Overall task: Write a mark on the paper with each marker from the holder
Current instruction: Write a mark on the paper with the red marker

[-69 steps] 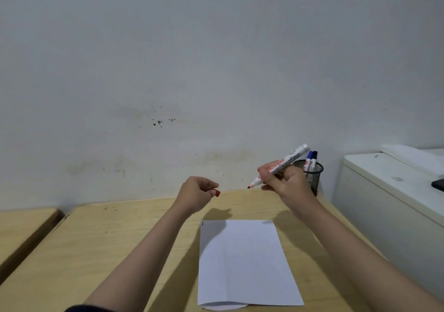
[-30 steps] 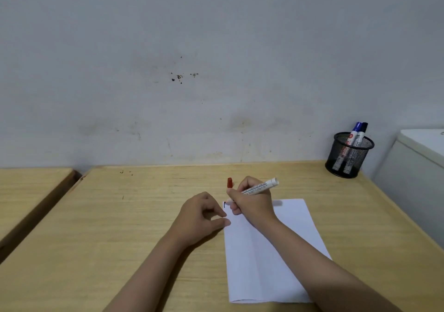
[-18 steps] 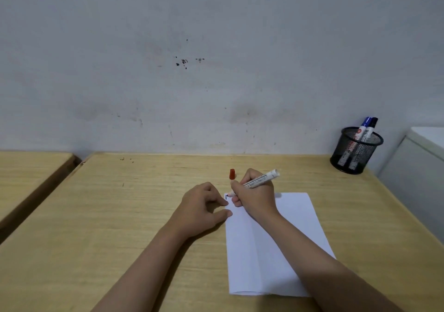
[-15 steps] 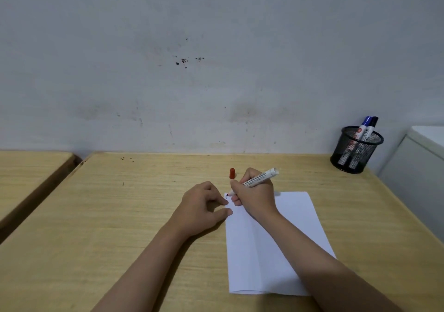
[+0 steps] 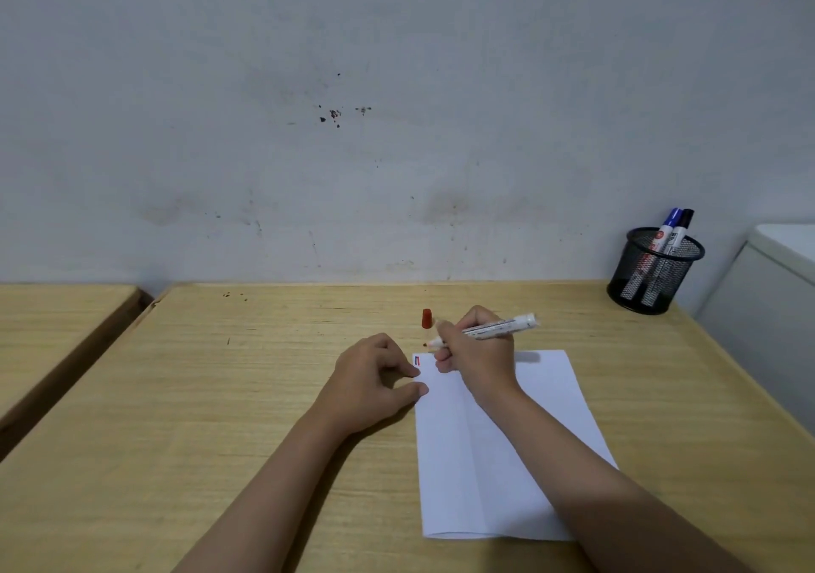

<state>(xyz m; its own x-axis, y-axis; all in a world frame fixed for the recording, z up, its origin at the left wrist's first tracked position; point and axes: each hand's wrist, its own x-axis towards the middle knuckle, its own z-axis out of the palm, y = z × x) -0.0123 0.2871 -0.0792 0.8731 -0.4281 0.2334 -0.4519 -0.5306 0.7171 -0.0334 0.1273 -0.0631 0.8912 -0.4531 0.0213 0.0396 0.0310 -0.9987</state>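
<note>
A white sheet of paper (image 5: 494, 453) lies on the wooden desk (image 5: 220, 396). Small blue and red marks (image 5: 417, 360) sit at its top left corner. My right hand (image 5: 478, 354) grips an uncapped white marker (image 5: 498, 327), its tip lifted just above the paper's top edge. The marker's red cap (image 5: 426, 319) stands upright on the desk beyond the paper. My left hand (image 5: 375, 380) rests on the desk with fingertips on the paper's left edge. A black mesh holder (image 5: 652, 272) at the far right holds a blue-capped marker (image 5: 666, 228) and a black-capped marker (image 5: 681, 226).
A white wall rises just behind the desk. A white cabinet (image 5: 767, 308) stands against the desk's right side. A second wooden desk (image 5: 53, 330) sits to the left across a narrow gap.
My right hand brought the marker down to the paper's corner and then lifted its tip off; a red mark now shows beside the blue one. The cap was set on the desk by my left hand.
</note>
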